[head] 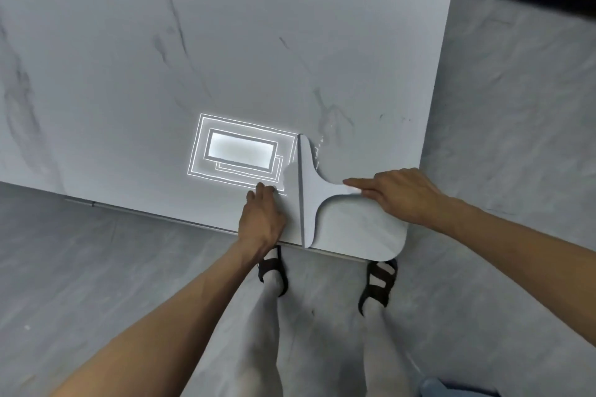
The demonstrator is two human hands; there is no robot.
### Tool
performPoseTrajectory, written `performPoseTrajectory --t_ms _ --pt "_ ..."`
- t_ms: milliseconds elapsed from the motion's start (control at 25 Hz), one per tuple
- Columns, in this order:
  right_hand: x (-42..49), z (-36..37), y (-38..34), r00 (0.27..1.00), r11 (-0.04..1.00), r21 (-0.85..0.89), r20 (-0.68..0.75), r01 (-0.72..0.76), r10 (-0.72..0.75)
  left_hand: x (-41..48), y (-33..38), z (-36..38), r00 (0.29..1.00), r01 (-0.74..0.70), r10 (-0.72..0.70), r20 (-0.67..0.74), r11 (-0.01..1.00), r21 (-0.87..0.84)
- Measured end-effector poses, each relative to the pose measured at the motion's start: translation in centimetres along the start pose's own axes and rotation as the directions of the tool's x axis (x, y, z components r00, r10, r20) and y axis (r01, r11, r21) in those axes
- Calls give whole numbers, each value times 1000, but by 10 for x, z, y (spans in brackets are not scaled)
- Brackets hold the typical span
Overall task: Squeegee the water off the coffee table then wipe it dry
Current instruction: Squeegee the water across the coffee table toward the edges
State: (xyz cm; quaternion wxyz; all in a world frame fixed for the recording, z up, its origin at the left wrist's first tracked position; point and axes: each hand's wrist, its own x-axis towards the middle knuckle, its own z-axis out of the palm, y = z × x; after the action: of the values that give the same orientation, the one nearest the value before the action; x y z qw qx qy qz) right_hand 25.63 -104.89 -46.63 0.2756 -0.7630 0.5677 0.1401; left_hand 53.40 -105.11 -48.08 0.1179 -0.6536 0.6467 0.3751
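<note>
head view, looking down over the near right corner of the tabletop [290, 26], a pale slab with grey veins and rounded corners.

a. your right hand [403, 196] has its grip clamped on the handle of the squeegee [311, 184]. the forefinger lies straight along the top of the handle and the rest of the hand closes round the handle's end.

b. the squeegee is white and t-shaped and lies on the tabletop close to that corner. its blade runs from the near edge straight away from you, and its handle points to your right. the near end of the blade sits at the tabletop's near edge.

c. your left hand [261, 216] rests on the tabletop just left of the blade, with a strip of bare surface between the two. its fingertips touch the surface, and its grip is loose and apart, holding nothing.

d. water [319, 147] shows as a short line of bright beads just right of the blade's far end. elsewhere on the surface you cannot tell wet from dry.

e. a bright reflection [235, 151] of nested rectangles lies on the tabletop just left of the blade, beyond your left fingertips.

f. below the near edge, your feet stand on the grey floor [500, 90] in black sandals [379, 280] over white socks, one under each hand. a blue object [451, 388] shows at the lower right corner, too cropped to identify.
</note>
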Motion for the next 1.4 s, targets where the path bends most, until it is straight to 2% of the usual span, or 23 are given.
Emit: performPoseTrajectory --t_ms 80,160,400,640,760,920,1160,1400 --pt "-12 0 24 1000 1000 -2 -2 -12 12 -4 19 16 998 -29 22 50 989 143" --pt "-23 -2 45 1000 999 -34 -9 -7 7 -8 35 27 999 -14 5 48 985 173" --pt "-44 -26 89 995 985 -145 -6 93 -95 -22 70 43 977 185 -201 -72 965 -186" --pt "5 -60 70 988 997 48 -147 54 -46 -30 64 54 913 259 -346 -217 901 -349" --pt "46 -61 54 990 997 75 -143 34 -23 -26 58 59 902 286 -384 -200 876 -389" --pt "48 -48 56 991 997 73 -126 -26 35 -22 57 69 924 304 -365 -117 883 -358" --pt "-22 -33 89 985 995 42 -145 -93 98 -34 60 77 955 260 -290 -58 916 -306" --pt "-80 -23 92 952 986 91 -259 -141 160 -48 65 77 971 210 -235 -52 931 -300"
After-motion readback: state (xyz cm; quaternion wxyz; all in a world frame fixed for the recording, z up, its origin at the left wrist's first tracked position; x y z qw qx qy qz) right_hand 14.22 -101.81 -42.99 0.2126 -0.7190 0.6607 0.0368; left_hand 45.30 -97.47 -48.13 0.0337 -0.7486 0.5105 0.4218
